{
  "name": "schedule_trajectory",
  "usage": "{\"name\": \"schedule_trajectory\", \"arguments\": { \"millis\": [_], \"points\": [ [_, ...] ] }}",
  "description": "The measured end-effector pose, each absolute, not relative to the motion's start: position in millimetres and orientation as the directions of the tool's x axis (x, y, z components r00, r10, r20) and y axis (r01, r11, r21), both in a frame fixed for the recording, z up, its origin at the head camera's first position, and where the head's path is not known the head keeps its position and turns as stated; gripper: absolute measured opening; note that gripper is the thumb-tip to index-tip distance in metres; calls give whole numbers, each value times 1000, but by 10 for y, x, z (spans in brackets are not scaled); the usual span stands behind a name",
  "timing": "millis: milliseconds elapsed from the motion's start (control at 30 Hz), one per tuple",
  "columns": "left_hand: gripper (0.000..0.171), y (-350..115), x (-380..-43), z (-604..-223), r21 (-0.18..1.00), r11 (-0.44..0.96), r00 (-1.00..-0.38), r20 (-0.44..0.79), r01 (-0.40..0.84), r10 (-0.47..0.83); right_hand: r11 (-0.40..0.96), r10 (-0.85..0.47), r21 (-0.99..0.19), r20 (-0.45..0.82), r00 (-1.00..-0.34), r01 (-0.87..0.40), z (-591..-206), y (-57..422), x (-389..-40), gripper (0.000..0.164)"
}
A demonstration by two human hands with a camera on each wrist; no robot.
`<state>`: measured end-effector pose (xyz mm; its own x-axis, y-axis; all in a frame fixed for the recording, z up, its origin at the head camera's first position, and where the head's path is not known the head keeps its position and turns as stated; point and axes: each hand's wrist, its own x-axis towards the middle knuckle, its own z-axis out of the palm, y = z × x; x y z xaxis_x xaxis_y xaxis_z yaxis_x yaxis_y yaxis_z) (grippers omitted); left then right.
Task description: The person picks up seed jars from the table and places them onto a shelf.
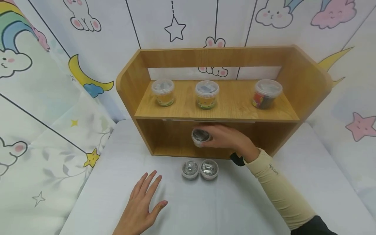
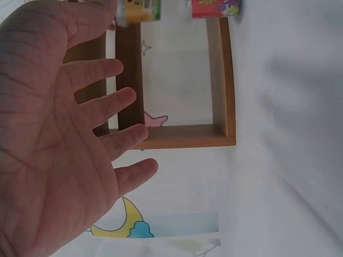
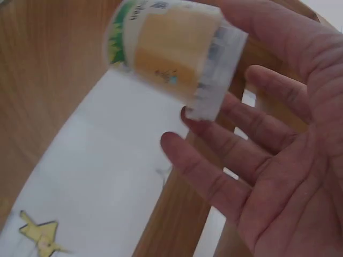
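Note:
My right hand (image 1: 226,138) grips a small clear-lidded plastic cup (image 1: 200,137) by its lid end, at the front of the shelf unit's lower compartment. In the right wrist view that cup (image 3: 166,48) is tilted and shows an orange, white and green label. Just in front of the unit, two more lidded cups, a left one (image 1: 190,169) and a right one (image 1: 209,169), stand side by side on the white table. My left hand (image 1: 142,204) hovers over the table to their left, fingers spread and holding nothing. Its bare palm (image 2: 53,144) fills the left wrist view.
A wooden two-level shelf unit (image 1: 308,81) stands on the table (image 1: 188,209). Its upper level bears two yellow-labelled cups, one at left (image 1: 163,94) and one mid-shelf (image 1: 207,96), plus a red-and-dark cup (image 1: 265,94) at right. Cartoon-printed cloth (image 1: 53,107) hangs around.

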<state>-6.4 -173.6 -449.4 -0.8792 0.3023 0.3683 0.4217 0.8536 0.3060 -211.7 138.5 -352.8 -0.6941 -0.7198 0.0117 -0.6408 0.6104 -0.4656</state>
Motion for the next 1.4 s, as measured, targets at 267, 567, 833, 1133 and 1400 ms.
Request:
{"name": "schedule_trajectory", "arguments": {
  "millis": [267, 567, 833, 1133, 1400],
  "points": [
    [74, -1762, -85, -4546, 290, 844, -856, 406, 452, 318, 509, -824, -426, 11, -567, -748, -3588, 1037, -2484, 64],
    [74, -1757, -95, -4576, 294, 840, -851, 421, 456, 315, 392, -871, -554, 33, -490, -735, -3891, 709, -2745, 64],
    [77, -1749, -74, -4594, 308, 863, -888, 363, 401, 283, 362, -892, -576, 16, -452, -733, -4070, 541, -2814, 63],
    [77, -1764, -82, -4610, 299, 859, -875, 389, 417, 289, 353, -912, -531, -11, -411, -770, -4143, 306, -2863, 62],
    [78, -1772, -67, -4636, 322, 865, -895, 361, 384, 263, 411, -896, -518, -77, -437, -751, -4192, 194, -2856, 60]
  ]
}}
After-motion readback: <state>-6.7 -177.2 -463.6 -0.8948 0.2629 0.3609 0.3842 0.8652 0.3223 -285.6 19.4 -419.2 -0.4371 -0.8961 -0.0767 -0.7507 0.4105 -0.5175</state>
